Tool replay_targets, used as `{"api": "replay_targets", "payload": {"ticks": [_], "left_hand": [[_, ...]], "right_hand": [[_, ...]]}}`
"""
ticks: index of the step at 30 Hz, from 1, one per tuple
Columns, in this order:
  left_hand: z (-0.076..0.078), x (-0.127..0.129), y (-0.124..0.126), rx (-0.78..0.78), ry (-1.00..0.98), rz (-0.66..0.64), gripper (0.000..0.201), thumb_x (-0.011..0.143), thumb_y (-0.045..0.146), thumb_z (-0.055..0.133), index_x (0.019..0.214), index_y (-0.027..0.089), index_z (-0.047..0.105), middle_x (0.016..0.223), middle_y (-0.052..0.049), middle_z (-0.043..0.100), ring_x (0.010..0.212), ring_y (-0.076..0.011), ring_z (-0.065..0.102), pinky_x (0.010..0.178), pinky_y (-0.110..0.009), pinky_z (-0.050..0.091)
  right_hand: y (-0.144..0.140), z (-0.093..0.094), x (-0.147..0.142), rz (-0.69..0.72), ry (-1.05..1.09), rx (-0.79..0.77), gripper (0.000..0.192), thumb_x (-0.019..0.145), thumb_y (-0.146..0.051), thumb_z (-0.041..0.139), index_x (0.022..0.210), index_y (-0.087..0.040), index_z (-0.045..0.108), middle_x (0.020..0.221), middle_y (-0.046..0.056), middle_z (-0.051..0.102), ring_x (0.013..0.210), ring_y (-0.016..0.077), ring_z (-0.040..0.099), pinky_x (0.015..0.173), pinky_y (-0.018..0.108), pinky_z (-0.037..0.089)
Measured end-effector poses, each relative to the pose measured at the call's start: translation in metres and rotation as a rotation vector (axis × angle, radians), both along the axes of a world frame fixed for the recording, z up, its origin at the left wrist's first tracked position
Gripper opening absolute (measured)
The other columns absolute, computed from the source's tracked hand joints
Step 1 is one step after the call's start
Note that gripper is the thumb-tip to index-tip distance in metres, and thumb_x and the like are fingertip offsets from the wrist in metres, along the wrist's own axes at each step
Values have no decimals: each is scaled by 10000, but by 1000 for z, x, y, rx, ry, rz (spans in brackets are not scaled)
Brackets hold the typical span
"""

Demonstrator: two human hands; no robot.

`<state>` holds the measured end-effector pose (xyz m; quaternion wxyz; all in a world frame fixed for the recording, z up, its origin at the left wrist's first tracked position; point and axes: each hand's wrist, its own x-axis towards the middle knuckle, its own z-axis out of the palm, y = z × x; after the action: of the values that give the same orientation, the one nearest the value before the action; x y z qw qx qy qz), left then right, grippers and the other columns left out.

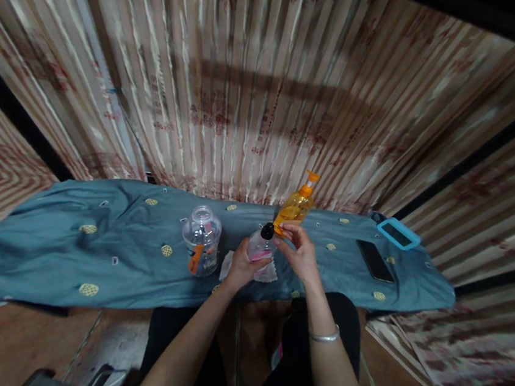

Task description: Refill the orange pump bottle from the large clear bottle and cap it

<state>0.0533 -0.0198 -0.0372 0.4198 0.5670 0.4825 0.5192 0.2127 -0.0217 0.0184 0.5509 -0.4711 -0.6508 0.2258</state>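
My left hand (241, 266) grips a small clear bottle (261, 246) with a black cap and a pink label, held upright just above the blue cloth (96, 243). A white tissue (268, 273) lies under it. My right hand (299, 253) holds the base of an orange pump bottle (296, 206), tilted slightly right, with its fingertips close to the small bottle's cap. To the left stands a clear plastic jar (201, 239) with an orange label and no lid.
A black phone (375, 260) lies flat on the cloth at the right. Beyond it sits a device in a light blue case (398, 233). Striped curtains (258, 95) hang right behind the table. My knees are below the table's front edge.
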Motion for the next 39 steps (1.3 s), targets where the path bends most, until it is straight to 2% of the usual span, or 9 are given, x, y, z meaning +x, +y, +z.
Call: {"api": "replay_targets", "payload": {"ticks": [6,13,20,23,28,32,35,39], "left_hand": [[1,1,-2,23,49,45,469,623,269,871,1019,194,631,981,-11,689,938,-212,658,890,-338,516],[4,1,-2,7,105,54,448,618,261,875,983,188,626,973,-19,692,926,-214,661,873,-338,511],[6,3,-5,25,68,31,479,644,270,862,1046,197,610,994,-23,695,936,-216,667,859,-327,520],[8,2,-6,1,118,41,475,622,254,880,1012,199,616,962,-12,689,917,-215,668,842,-320,514],[11,2,-6,3,178,52,471,604,261,897,981,193,623,947,-10,678,915,-216,664,849,-328,508],[11,1,-5,-6,189,46,462,607,245,891,979,188,623,950,-10,680,930,-221,663,852,-331,510],[9,1,-5,-2,162,39,467,605,244,890,985,195,624,959,-8,688,935,-223,667,858,-332,512],[8,3,-5,11,97,22,468,626,259,875,1015,202,622,988,-13,696,961,-226,668,886,-342,515]], "right_hand": [[2,8,-17,-29,-79,30,330,959,-379,681,1230,-195,642,1283,87,662,1128,276,661,956,523,544],[-5,1,-2,-52,-76,16,341,971,-376,667,1262,-202,625,1277,88,661,1064,255,682,896,482,579],[1,14,-25,-26,-121,29,324,960,-378,681,1227,-199,646,1304,90,655,1140,277,656,964,525,541],[4,14,-22,28,-105,37,325,959,-375,682,1231,-200,645,1314,91,650,1141,277,655,964,525,541],[3,13,-12,193,-67,54,309,971,-373,665,1230,-205,646,1314,91,652,1141,272,657,956,512,550],[2,15,-12,242,-62,43,328,978,-379,655,1257,-208,633,1310,93,653,1128,270,664,947,509,557],[0,18,-14,202,-98,34,350,977,-384,655,1279,-210,622,1309,93,653,1137,276,661,958,521,549],[-3,25,-19,23,-172,14,403,953,-387,686,1305,-209,604,1346,99,629,1190,301,630,1002,562,510]]}}
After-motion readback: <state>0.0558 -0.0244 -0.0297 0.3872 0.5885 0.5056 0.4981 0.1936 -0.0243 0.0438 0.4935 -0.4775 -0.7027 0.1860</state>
